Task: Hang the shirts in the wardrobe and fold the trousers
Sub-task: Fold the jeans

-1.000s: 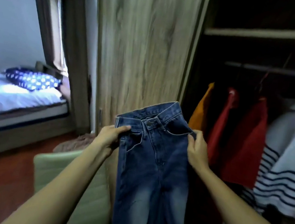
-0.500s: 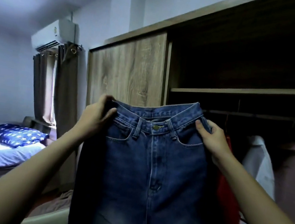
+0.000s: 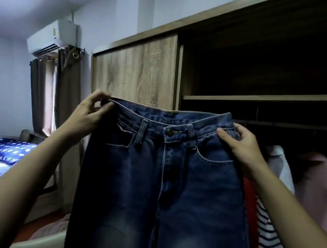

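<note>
A pair of dark blue jeans [image 3: 157, 184] hangs spread out in front of me, front side facing me, button fastened. My left hand [image 3: 90, 113] pinches the waistband at its left corner. My right hand [image 3: 239, 144] grips the waistband at the right side, thumb over the front. The legs drop out of view below. Behind the jeans stands the open wardrobe [image 3: 263, 98] with a dark shelf and a rail. On the rail hang a white shirt [image 3: 278, 163], a pink one [image 3: 319, 182], a red garment [image 3: 250, 197] and a striped top [image 3: 268, 233].
The wardrobe's wooden sliding door [image 3: 136, 69] is shut on the left half. A bed with a star-patterned pillow [image 3: 9, 149] lies at the far left under a curtained window [image 3: 47, 94] and an air conditioner [image 3: 52, 37]. A pale green chair edge [image 3: 43, 242] shows at bottom left.
The jeans have risen from waist height to face level and the waistband is pulled wider. My view has tilted upward with them. Both hands have stayed on the waistband.
</note>
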Motion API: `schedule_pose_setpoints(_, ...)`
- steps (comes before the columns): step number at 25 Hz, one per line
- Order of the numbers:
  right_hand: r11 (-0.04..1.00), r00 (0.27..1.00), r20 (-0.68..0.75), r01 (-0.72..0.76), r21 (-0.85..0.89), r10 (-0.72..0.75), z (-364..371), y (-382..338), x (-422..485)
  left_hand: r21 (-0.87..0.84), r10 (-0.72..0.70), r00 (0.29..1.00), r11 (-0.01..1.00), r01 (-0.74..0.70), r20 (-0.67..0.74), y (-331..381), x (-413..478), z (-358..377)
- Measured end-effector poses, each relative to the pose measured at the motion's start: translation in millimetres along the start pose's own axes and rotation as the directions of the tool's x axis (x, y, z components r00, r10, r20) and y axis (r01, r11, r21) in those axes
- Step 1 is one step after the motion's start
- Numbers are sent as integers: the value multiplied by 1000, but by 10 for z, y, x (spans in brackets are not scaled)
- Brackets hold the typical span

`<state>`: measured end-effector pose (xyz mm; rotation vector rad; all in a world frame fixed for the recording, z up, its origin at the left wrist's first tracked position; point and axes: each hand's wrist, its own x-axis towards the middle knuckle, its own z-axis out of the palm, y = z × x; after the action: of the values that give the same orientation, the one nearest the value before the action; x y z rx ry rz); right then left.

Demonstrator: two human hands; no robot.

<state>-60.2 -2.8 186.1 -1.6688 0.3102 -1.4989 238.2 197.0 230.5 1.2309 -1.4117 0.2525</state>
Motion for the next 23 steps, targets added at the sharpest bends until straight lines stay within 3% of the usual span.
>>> schedule_pose_setpoints(7,999,998,69,8,-51,-4,92,-57,-125,-122,-189,981,976,182,-41,-138,-84,-27)
schedule_pose_setpoints(8,998,997,50,-50,-42,52,136,-36,-118,-141,-250,966,961,239,-65,-158,-87,0)
schedule_pose_setpoints(10,950,951,-44,-302,84,306,273,-15,-84,-171,-442,883,893,417,-154,-177,-69,91)
schedule_pose_setpoints(12,810,846,-7,-507,293,532,465,-48,-56,-223,-565,803,822,525,-191,-94,-33,225)
schedule_pose_setpoints(13,752,820,36,-540,378,571,573,-99,-52,-252,-560,807,821,512,-186,-14,-13,317)
schedule_pose_setpoints(15,703,837,128,-520,484,532,815,-231,-43,-290,-480,862,858,423,-162,202,19,536)
schedule_pose_setpoints(17,732,880,177,-467,496,442,1075,-390,-108,-292,-408,899,890,351,-162,380,26,724)
schedule_pose_setpoints(21,852,933,165,-360,381,321,1332,-539,-271,-273,-357,927,909,316,-117,577,23,840)
schedule_pose_setpoints(23,878,926,244,-357,319,288,1278,-503,-319,-318,-333,941,900,297,-63,650,-30,798)
